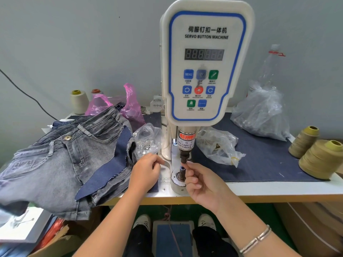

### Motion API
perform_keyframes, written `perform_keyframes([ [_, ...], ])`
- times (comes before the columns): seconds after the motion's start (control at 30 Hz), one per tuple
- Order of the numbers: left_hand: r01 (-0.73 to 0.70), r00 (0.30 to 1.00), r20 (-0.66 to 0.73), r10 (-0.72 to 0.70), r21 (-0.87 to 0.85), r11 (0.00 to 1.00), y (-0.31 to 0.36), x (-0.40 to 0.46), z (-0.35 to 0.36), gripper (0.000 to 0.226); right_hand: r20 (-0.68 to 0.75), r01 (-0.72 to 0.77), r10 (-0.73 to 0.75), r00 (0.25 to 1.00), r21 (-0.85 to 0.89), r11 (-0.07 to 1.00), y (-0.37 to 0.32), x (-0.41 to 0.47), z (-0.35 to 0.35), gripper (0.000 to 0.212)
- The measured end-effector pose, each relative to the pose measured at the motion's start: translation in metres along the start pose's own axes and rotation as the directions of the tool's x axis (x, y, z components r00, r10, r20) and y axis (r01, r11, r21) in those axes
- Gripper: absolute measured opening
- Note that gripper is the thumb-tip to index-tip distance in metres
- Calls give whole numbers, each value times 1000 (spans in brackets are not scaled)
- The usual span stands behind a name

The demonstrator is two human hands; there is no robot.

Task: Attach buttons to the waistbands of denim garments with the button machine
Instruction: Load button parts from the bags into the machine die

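Left hand (146, 171) fingers curled, knuckles up; right hand (200, 184) raised, fingertips pinched together.

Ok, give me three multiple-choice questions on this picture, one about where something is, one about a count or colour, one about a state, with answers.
1. Where do the grey jeans lie relative to the button machine?
A. To its left
B. To its right
C. Behind it

2. How many olive thread cones stand at the right end of the table?
A. One
B. Two
C. Four

3. What is under the machine's punch?
A. A denim waistband
B. A thread cone
C. No garment, only the fingers of the right hand

Answers: 1 A, the jeans are piled on the left of the table. 2 B, two cones stand side by side. 3 C, the right hand's fingertips are at the lower die; the left hand rests beside it.
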State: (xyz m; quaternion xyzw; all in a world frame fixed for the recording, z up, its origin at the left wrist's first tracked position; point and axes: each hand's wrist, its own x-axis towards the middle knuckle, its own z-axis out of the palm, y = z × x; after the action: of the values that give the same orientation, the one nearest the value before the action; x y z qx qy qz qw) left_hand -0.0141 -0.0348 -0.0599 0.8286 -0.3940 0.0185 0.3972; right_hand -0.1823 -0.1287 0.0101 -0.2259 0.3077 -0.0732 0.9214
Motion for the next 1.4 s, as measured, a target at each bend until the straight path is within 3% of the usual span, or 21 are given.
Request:
perform_keyframes([
  [0.33, -22, 1000, -15, 21, -17, 1000, 0, 0, 1, 25, -23, 61, -61, 998, 10, 998, 0, -2, 7, 22],
  [0.47, -91, 982, -179, 53, -212, 973, 8, -5, -7, 31, -38, 139, -140, 989, -34, 990, 26, -6, 7, 39],
  [0.53, -133, 961, -272, 45, -314, 940, 15, -11, -16, 32, -32, 138, -142, 989, -95, 986, 47, -8, 7, 36],
  [0.6, -164, 950, -310, 32, -412, 896, 23, -15, -29, 33, -4, 115, -118, 993, -198, 973, 66, -7, 13, 18],
  [0.7, -236, 916, -401, 23, -489, 840, 27, -10, -62, 32, 47, 166, -160, 986, -362, 917, 81, 2, 30, 25],
  [0.77, -196, 885, -462, -50, -468, 861, 17, 4, -88, 32, 103, 233, -210, 972, -491, 840, 85, 11, 48, 26],
  [0.83, -20, 895, -409, -177, -434, 900, -3, 21, -106, 33, 176, 287, -227, 958, -603, 745, 89, 21, 68, 28],
  [0.9, 253, 904, -228, -361, -394, 883, -25, 35, -113, 35, 243, 339, -236, 941, -676, 654, 91, 32, 85, 40],
  [0.97, 415, 895, -38, -445, -296, 860, -40, 38, -113, 43, 256, 357, -250, 934, -711, 606, 91, 44, 99, 52],
  [1.07, 446, 895, 121, -430, -256, 858, -48, 35, -109, 45, 214, 355, -304, 928, -755, 551, 88, 65, 105, 65],
  [1.17, 401, 915, 148, -375, -259, 879, -45, 34, -110, 13, 173, 375, -403, 898, -781, 499, 86, 81, 101, 69],
  [1.2, 393, 919, 170, -356, -312, 865, -42, 35, -111, 5, 165, 381, -431, 887, -789, 483, 85, 85, 99, 68],
  [1.3, 356, 932, 229, -280, -441, 824, -37, 36, -112, 13, 114, 384, -515, 850, -802, 457, 78, 96, 93, 54],
  [1.4, 284, 953, 259, -155, -596, 751, -35, 37, -112, 17, 108, 396, -503, 857, -763, 512, 74, 105, 88, 38],
])
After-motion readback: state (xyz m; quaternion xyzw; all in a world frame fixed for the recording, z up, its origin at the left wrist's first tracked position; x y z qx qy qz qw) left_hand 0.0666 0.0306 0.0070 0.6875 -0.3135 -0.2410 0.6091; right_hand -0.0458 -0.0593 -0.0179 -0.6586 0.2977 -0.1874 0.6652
